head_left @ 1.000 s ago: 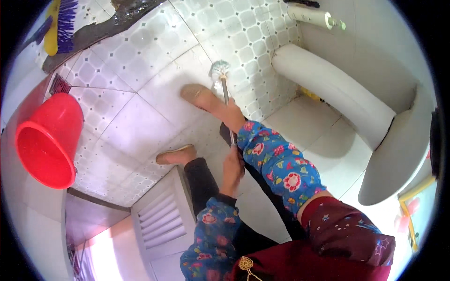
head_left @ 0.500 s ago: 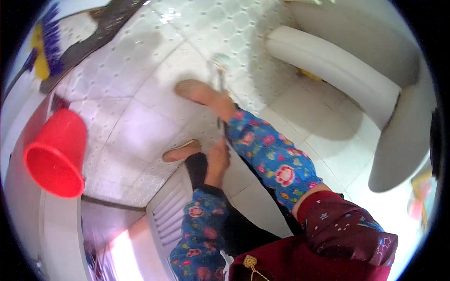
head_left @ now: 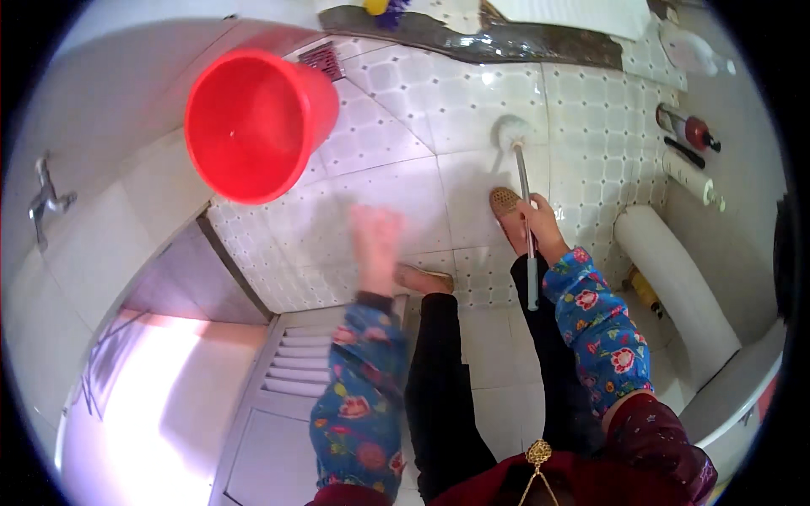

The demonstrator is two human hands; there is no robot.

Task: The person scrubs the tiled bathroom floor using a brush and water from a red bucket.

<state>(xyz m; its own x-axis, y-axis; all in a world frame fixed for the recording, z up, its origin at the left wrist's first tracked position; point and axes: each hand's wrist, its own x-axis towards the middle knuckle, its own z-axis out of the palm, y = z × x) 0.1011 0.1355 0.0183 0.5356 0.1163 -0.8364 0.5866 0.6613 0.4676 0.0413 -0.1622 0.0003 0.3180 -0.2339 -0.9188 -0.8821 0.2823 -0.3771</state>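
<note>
My right hand (head_left: 544, 226) is wrapped around the metal shaft of a long-handled toilet brush (head_left: 522, 173). Its round white bristle head points away from me, over the tiled floor; whether it touches the tiles I cannot tell. The grey grip end hangs back toward my right leg. My left hand (head_left: 376, 240) reaches forward to the left, smeared by motion, so its fingers do not show clearly. A red bucket (head_left: 321, 105) stands beyond it at the far left, apart from the hand.
A metal tap (head_left: 49, 202) juts from the left wall. A floor drain (head_left: 322, 61) lies behind the bucket. Bottles (head_left: 696, 133) stand along the right wall, near a white pedestal (head_left: 675, 282). A louvred door (head_left: 291, 363) is at my left; a purple-bristled brush (head_left: 391, 12) shows far off.
My view has swung left, bringing the bucket nearer the middle. My left hand has come away from the brush handle toward the bucket. The brush stays in my right hand.
</note>
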